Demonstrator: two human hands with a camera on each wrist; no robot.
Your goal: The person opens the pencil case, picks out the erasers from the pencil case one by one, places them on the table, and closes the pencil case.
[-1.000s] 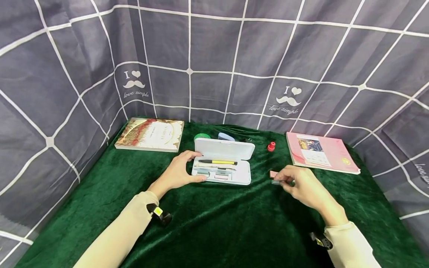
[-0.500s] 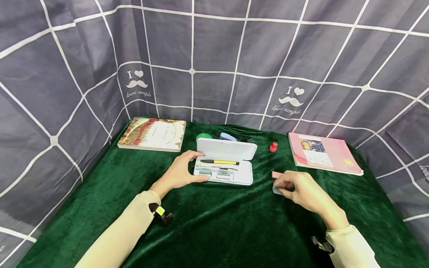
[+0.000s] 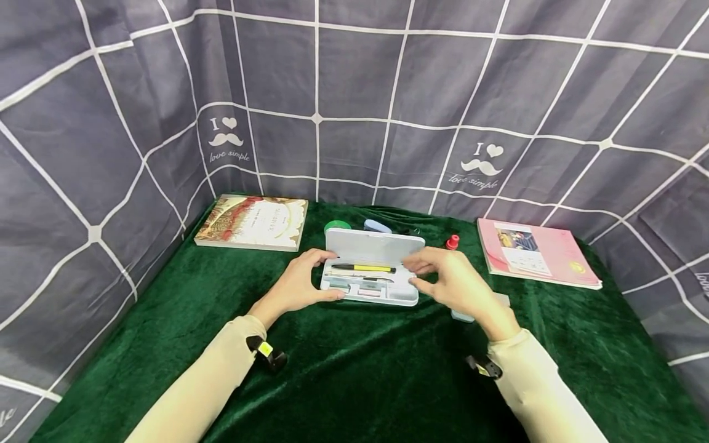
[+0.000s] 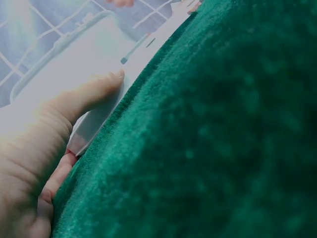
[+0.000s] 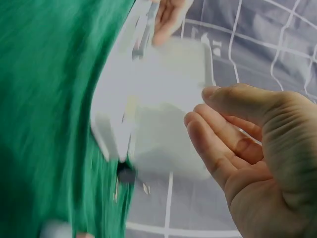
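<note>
A white pencil case [image 3: 401,296] stands on the green cloth with its lid [image 3: 368,243] raised. Inside lie a yellow-and-black pen [image 3: 365,267], a thin pen or pencil and small pieces in the front compartments. My left hand [image 3: 296,283] grips the case's left end; in the left wrist view the thumb [image 4: 99,89] lies along its front edge. At the case's right end hovers my right hand [image 3: 456,280], fingers loosely bent and holding nothing; in the right wrist view a gap shows between the fingertips [image 5: 195,121] and thumb. A small pale block [image 3: 462,315] lies partly hidden beneath the right wrist.
Behind the lid are a green round object [image 3: 336,225] and a light blue oval object [image 3: 376,226]. A red pawn-shaped piece [image 3: 452,242] stands to their right. A book [image 3: 252,223] lies at the back left, a pink notebook [image 3: 537,253] at the back right. Grey gridded curtains surround the table.
My right hand has let go of the small pale block and moved left to the pencil case. The pink block beside it is now hidden in the head view. The left hand keeps its hold.
</note>
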